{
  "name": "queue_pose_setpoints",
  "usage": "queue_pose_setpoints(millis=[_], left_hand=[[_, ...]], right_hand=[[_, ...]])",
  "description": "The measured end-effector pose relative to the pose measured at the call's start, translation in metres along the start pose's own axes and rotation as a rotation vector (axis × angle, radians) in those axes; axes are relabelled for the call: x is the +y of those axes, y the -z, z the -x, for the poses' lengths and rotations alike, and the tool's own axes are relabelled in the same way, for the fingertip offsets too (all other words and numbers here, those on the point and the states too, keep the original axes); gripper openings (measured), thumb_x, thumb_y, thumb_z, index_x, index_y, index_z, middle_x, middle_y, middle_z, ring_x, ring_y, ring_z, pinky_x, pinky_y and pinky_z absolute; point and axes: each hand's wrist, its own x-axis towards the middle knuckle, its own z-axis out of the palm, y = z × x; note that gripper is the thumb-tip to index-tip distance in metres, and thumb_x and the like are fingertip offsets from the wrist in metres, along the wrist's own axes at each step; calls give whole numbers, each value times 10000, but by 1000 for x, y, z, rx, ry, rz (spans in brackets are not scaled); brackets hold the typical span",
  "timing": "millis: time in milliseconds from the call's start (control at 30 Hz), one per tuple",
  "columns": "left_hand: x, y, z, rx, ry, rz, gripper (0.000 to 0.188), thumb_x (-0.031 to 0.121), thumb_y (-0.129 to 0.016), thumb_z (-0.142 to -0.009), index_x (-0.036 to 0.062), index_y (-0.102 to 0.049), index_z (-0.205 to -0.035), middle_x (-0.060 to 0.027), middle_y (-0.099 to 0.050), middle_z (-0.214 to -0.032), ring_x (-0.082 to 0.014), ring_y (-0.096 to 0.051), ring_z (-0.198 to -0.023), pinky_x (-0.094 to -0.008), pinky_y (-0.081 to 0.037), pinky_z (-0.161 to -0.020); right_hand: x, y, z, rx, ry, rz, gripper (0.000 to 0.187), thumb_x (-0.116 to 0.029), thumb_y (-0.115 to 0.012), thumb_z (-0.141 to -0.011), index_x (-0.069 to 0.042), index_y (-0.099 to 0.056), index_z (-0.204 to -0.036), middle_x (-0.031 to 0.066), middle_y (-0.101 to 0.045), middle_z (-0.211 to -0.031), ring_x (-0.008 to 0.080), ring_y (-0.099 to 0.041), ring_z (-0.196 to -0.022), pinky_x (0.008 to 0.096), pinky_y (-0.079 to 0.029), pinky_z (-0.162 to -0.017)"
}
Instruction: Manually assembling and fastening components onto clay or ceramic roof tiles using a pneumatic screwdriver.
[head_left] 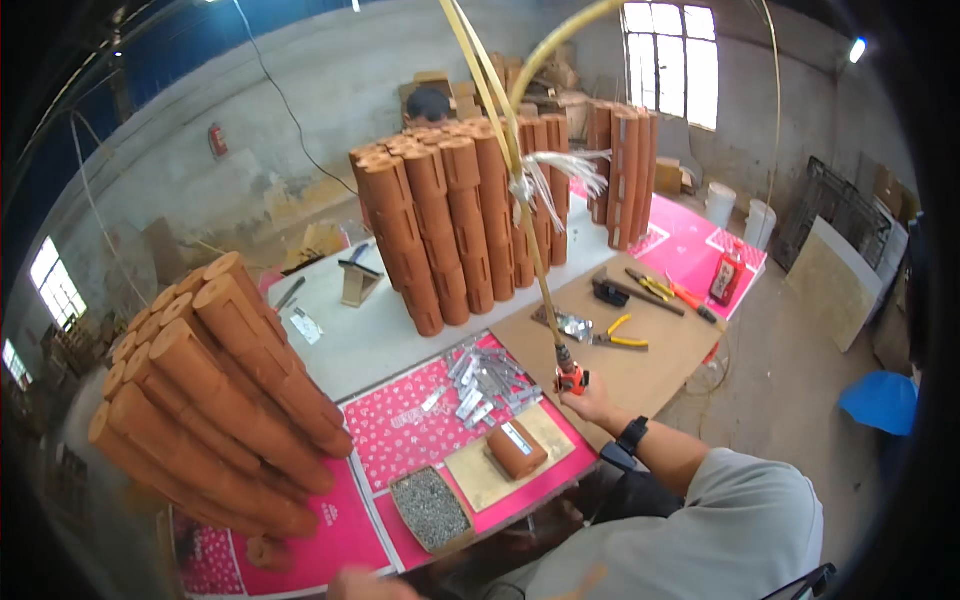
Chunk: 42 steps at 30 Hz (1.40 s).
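Observation:
My right hand (588, 400) is closed around an orange and black power driver (572, 380), which hangs on a yellow hose (540, 270). Smeared by motion, my left hand (370, 585) shows only in part at the lower edge; its fingers cannot be made out. Between the hands, a short terracotta-coloured block (517, 450) lies on a pale board (470, 485), with a metal strip (518, 438) on top. Left of the board stands a shallow box (398, 490) full of small grey metal fasteners. Behind the block is a loose pile of metal strips (485, 380).
Terracotta-coloured cylinders stand in tall stacks at the left (215, 390), middle (440, 220) and far right (625, 175). Yellow-handled pliers (622, 335), a hammer (640, 295) and a red bottle (728, 275) lie or stand at the right. A person's head (428, 104) shows behind the middle stack.

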Motion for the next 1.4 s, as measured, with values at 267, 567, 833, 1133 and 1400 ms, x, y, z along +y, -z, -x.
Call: queue_pose_setpoints(millis=[267,567,833,1133,1400], left_hand=[[-88,-123,48,-1144,216,-467,588,236,-804,-759,1,-548,-1233,-195,-603,-1144,-323,-585,-1077,-438,-475,-903],[-87,-168,115,-1659,105,-481,988,351,-877,-586,-7,-432,-1393,-245,-491,-1309,-410,-466,-1235,-488,-405,-1038],[-94,-164,119,-1687,214,-729,983,236,-875,-542,-4,-429,-1383,-211,-441,-1287,-387,-457,-1215,-453,-425,-1024],[-134,-125,121,-1339,988,-233,1065,15,-883,-605,91,-259,-1465,-124,-326,-1465,-274,-311,-1404,-468,-297,-1162],[-119,-123,112,-1356,925,-311,1062,101,-884,-658,75,-205,-1474,-167,-345,-1453,-308,-370,-1369,-486,-336,-1139]], right_hand=[[10,-5,-8,167,-20,-15,303,-108,-716,-725,-45,-653,-1014,70,-626,-779,121,-558,-685,289,-488,-670],[-8,2,0,108,27,-1,270,-108,-717,-688,-44,-642,-940,80,-584,-710,166,-539,-613,308,-478,-615],[-1,17,-1,-54,52,-121,277,-115,-704,-678,-64,-628,-939,81,-515,-643,205,-509,-563,325,-451,-575],[4,30,-10,-129,88,-276,253,-90,-705,-686,-54,-624,-924,25,-513,-655,113,-479,-584,286,-422,-560],[21,20,-13,-154,18,-247,356,-99,-686,-686,-43,-649,-1036,84,-585,-731,164,-555,-648,317,-487,-649]])
